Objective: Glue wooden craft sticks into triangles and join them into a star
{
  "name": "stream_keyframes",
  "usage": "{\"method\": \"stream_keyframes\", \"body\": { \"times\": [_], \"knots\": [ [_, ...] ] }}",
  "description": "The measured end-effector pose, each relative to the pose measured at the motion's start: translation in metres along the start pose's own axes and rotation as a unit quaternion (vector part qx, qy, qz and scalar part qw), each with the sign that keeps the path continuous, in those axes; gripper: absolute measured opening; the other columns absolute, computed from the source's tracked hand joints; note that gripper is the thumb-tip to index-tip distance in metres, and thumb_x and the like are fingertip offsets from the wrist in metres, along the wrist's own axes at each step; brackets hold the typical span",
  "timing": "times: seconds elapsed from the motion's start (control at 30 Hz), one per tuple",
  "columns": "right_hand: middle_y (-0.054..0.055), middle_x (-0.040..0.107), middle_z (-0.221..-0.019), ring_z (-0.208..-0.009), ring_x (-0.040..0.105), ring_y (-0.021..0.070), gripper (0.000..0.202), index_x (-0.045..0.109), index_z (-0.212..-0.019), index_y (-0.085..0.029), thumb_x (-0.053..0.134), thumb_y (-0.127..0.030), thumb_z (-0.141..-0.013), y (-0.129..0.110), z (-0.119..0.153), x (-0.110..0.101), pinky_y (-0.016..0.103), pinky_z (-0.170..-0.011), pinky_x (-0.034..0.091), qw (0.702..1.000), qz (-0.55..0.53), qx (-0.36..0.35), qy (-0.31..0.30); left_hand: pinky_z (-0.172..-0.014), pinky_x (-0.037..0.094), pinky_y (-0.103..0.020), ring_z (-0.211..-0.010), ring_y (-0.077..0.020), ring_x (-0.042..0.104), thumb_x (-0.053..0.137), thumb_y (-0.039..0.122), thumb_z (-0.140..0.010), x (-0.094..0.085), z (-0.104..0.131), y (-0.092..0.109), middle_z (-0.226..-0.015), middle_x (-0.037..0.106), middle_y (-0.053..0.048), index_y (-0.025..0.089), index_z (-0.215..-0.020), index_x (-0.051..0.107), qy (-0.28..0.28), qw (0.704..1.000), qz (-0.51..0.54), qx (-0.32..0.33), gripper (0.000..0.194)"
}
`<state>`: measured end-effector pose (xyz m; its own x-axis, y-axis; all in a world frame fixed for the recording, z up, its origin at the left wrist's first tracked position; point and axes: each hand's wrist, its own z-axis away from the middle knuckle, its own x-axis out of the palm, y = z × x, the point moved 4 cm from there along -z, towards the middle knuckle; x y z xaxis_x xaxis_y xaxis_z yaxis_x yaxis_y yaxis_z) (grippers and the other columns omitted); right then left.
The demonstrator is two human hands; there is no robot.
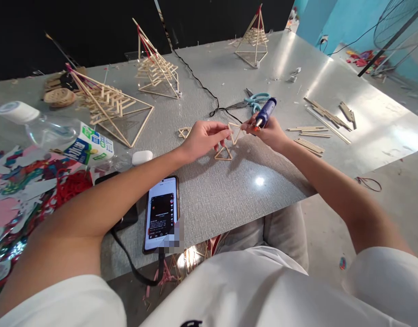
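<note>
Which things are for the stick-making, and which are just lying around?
Probably for the job:
- held stick triangle
- glue gun
- small triangle on the table
- loose sticks

Probably just lying about:
- bottle
- phone
- small white case

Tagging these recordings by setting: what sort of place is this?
Probably a craft workspace, perhaps a small workshop: pyramid-shaped stick frames stand on the table, loose sticks lie nearby, and the right hand holds what looks like a glue gun.
</note>
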<state>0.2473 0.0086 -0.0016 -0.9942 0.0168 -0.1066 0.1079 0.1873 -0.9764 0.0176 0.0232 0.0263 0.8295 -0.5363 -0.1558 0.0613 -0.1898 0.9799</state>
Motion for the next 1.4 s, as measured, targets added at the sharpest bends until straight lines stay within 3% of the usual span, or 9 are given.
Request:
{"method": "stream_keyframes", "body": {
  "times": [0.17,0.33,0.57,0.77,1.03,1.23,1.4],
  "knots": [
    [0.001,0.063,-0.079,-0.076,0.060,0.0180,0.047,0.063,-0.081,-0.025,0.092,-0.062,-0.082,-0.006,0.010,-0.017,0.039,-0.079,0.056,0.994,0.081,-0.066,-0.012,-0.053,0.049,-0.021,-0.065,-0.0111,0.065,0.078,0.020,-0.093,-0.003,0.000,0.000,-0.089,0.079,-0.010,0.011,-0.089,0.080,0.026,0.999,0.041,-0.023,0.010],
    [0.001,0.059,-0.092,-0.083,0.057,0.0196,0.046,0.062,-0.097,-0.027,0.082,-0.067,-0.090,-0.014,0.020,-0.033,0.040,-0.081,0.055,0.975,0.156,-0.157,-0.030,-0.056,0.051,-0.021,-0.067,-0.0119,0.065,0.085,0.030,-0.082,-0.007,0.002,0.003,-0.088,0.079,-0.009,0.012,-0.087,0.082,0.020,0.996,0.072,-0.055,0.018],
    [0.006,0.064,-0.103,-0.090,0.062,0.0261,0.026,0.061,-0.101,-0.027,0.070,-0.051,-0.095,-0.017,0.022,-0.035,0.049,-0.085,0.058,0.909,0.289,-0.296,-0.038,-0.055,0.043,-0.020,-0.068,-0.0106,0.059,0.094,0.039,-0.076,-0.010,0.005,0.011,-0.084,0.074,-0.006,0.016,-0.083,0.085,0.028,0.993,0.091,-0.075,0.025],
    [0.006,0.065,-0.099,-0.083,0.060,0.0260,0.027,0.061,-0.108,-0.028,0.065,-0.051,-0.095,-0.011,0.021,-0.041,0.050,-0.081,0.057,0.892,0.335,-0.301,-0.024,-0.053,0.034,-0.023,-0.059,-0.0087,0.050,0.096,0.038,-0.071,-0.010,0.003,0.007,-0.072,0.063,-0.002,0.017,-0.077,0.083,0.033,0.992,0.094,-0.079,0.025],
    [0.009,0.068,-0.103,-0.088,0.063,0.0294,0.041,0.062,-0.114,-0.027,0.054,-0.067,-0.105,-0.002,0.016,-0.048,0.054,-0.086,0.058,0.884,0.364,-0.292,0.005,-0.054,0.034,-0.023,-0.061,-0.0086,0.050,0.095,0.039,-0.074,-0.010,0.004,0.007,-0.074,0.065,-0.003,0.018,-0.077,0.084,0.018,0.995,0.078,-0.066,0.023],
    [0.010,0.070,-0.110,-0.094,0.067,0.0312,0.042,0.062,-0.122,-0.027,0.073,-0.058,-0.094,-0.007,0.019,-0.048,0.057,-0.090,0.061,0.876,0.381,-0.295,-0.019,-0.050,0.033,-0.023,-0.057,-0.0088,0.049,0.092,0.037,-0.071,-0.008,0.005,0.012,-0.068,0.064,-0.002,0.018,-0.079,0.086,0.035,0.997,0.051,-0.036,0.022],
    [0.009,0.071,-0.106,-0.092,0.069,0.0314,0.042,0.060,-0.125,-0.028,0.077,-0.049,-0.094,-0.006,0.018,-0.052,0.057,-0.090,0.061,0.877,0.396,-0.270,0.013,-0.049,0.034,-0.023,-0.055,-0.0091,0.048,0.090,0.038,-0.073,-0.008,0.005,0.013,-0.065,0.064,-0.002,0.018,-0.079,0.085,0.038,0.999,0.011,-0.004,0.022]
  ]
}}
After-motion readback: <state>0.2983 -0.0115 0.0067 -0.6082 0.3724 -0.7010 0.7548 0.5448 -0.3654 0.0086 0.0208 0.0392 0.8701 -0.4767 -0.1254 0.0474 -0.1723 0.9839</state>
